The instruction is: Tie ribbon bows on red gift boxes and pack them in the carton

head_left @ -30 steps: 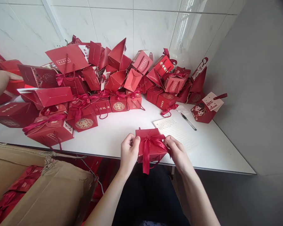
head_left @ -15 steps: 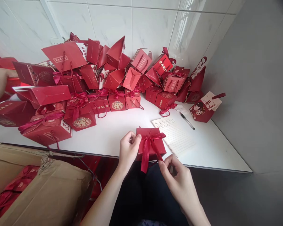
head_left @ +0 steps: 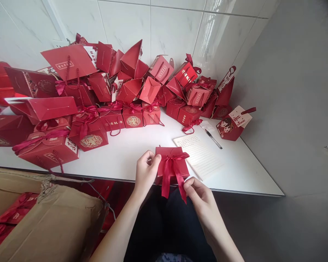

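Note:
A small red gift box (head_left: 158,176) sits at the table's front edge, its lid topped by a dark red satin ribbon (head_left: 166,180) with two tails hanging down the front. My left hand (head_left: 147,171) grips the box's left side, thumb on the lid edge and fingers behind. At the lower right corner of the box, my right hand (head_left: 198,193) is closed, thumb and forefinger pinched at the edge of the right ribbon tail. That tail's end dangles below the fingertips.
A heap of red gift boxes (head_left: 128,91) lines the wall side of the white table (head_left: 120,156). To the right lie an open notebook (head_left: 202,160), a pen (head_left: 213,139) and a box with cartoon figures (head_left: 231,127). A cardboard carton (head_left: 62,218) stands at lower left.
The right ribbon tail hangs lower and straighter, and my right fingers sit higher along its edge. Another person's hand at the far left has gone from view. The view has shifted slightly.

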Demonstrator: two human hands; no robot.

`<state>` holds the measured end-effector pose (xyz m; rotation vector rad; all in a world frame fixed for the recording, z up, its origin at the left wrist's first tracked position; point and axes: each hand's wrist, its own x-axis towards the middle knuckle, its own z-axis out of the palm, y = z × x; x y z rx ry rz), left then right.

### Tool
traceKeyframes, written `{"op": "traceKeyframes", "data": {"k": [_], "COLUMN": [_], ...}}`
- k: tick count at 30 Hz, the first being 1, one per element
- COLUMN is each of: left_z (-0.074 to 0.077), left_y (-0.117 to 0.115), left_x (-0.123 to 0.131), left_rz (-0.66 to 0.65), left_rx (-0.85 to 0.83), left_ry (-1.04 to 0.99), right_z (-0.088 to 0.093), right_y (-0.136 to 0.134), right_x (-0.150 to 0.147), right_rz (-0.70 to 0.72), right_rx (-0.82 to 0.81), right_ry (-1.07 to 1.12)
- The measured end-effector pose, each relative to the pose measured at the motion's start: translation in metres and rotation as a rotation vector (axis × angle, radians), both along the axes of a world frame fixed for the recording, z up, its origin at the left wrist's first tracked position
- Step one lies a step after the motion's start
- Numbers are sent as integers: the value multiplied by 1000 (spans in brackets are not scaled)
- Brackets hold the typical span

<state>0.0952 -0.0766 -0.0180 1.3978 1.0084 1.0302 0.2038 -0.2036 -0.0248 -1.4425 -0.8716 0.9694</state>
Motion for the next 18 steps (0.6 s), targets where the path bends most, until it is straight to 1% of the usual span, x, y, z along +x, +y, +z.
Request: {"op": "traceKeyframes", "data": {"k": [3, 6, 8, 10, 11, 12, 13, 15, 18], "left_z": [2, 3, 2, 1, 0, 0, -1, -2, -3], "left_y": [0, 1, 3, 5, 5, 6, 7, 8, 8], "left_x": [-1, -2, -4, -6, -6, -6, -6, -5, -5], "left_rz": [-6, -23, -40, -58, -64, -67, -70, -71, -79], "left_rx": [1, -9, -23, -22, -15, -10, -7, -17, -37], "left_ry": [11, 23, 29, 40, 45, 48, 50, 53, 48], "right_z": [-6, -13, -12, -3, 2, 8, 13, 19, 20], "right_y": [1, -5, -7, -2, 3, 11, 20, 41, 64], "right_x": [-1, 8, 19, 30, 34, 36, 38, 38, 35], "right_rz": [47, 97, 52, -92, -176, -232, -243, -214, -152], "right_rx": [-29, -113, -134, -79, -37, -10, 0, -23, -56], "right_ry": [-91, -218, -260, -301, -332, -368, -396, -424, -380]}}
